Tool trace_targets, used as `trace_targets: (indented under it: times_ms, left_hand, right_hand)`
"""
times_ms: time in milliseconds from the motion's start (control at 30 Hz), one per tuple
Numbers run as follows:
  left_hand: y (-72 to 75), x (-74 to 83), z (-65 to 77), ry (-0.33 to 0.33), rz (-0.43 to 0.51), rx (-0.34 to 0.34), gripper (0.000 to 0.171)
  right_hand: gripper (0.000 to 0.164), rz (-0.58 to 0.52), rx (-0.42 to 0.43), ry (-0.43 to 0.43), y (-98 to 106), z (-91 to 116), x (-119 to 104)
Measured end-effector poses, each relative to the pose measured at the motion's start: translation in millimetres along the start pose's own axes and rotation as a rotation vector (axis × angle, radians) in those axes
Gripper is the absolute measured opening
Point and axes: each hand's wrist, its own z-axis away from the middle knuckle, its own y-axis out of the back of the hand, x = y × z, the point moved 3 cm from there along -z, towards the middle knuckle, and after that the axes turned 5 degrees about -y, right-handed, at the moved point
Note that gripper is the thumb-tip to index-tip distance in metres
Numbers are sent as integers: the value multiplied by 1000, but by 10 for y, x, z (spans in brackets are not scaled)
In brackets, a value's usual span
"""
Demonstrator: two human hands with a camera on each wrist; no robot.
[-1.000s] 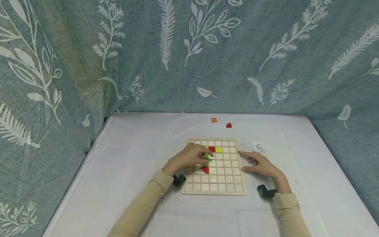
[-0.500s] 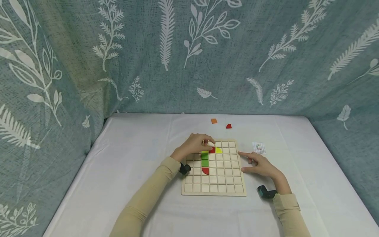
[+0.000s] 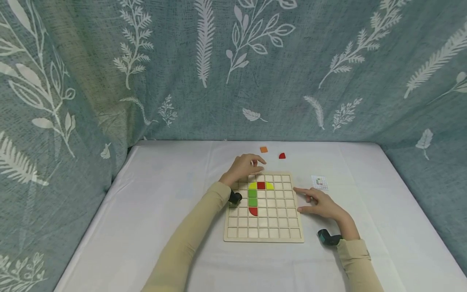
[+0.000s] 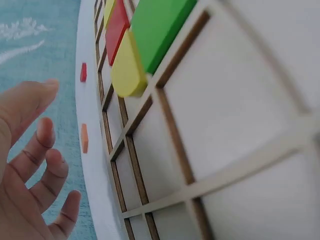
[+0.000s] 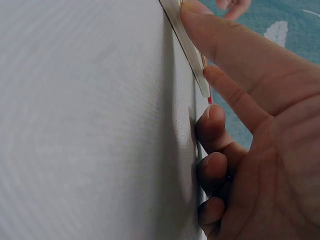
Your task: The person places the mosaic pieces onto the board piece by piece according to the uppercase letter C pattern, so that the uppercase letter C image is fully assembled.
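My left hand (image 3: 243,165) hovers over the far edge of a wooden grid board (image 3: 263,239), thumb and fingers apart with nothing between them. An orange square tile (image 3: 264,149) and a red quarter-round tile (image 3: 282,155) lie on the cloth just beyond it. On the board, a red square tile (image 3: 260,185) sits between two yellow rounded tiles (image 3: 269,185). Two green square tiles (image 3: 252,193) and a red quarter-round tile (image 3: 253,211) run down from the left yellow one. My right hand (image 3: 322,202) touches the board's right edge with thumb and index fingertip; its other fingers are bent.
A small printed pattern card (image 3: 320,182) lies right of the board. White cloth (image 3: 175,190) covers the table, and a blue-green leaf-print curtain (image 3: 233,105) hangs behind and at the sides. Black wrist cameras (image 3: 328,238) sit on both wrists.
My left hand has moved away from me, from over the green tiles across the red and yellow row to past the board's far edge. The right hand has stayed at the board's edge.
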Motion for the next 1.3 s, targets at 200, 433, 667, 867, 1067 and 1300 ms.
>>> trace_targets:
  times_ms: [200,433,667,867,1067,1300]
  left_hand:
    - [7,-58,-131,60,36,45,27]
    - [31,-99,-252,151,46,95,30]
    - [5,-233,-352,245,76,106,34]
    - [-48,-262,-392,334,44,97,40]
    - [-95,-238,-455,406,-79,100,49]
    - [-127,-172,-482,437,-111,147,45]
  right_hand:
    - [67,10,-2,-14,13,8,-9]
    - [67,6,-8,-17,13,4,-10]
    - [68,16,4,-26,21,-8,9]
    - [69,9,-12,-37,14,-14,11]
    - [69,11,-13,-31,7,-16,12]
    - [69,12,-13,-27,11,-8,1]
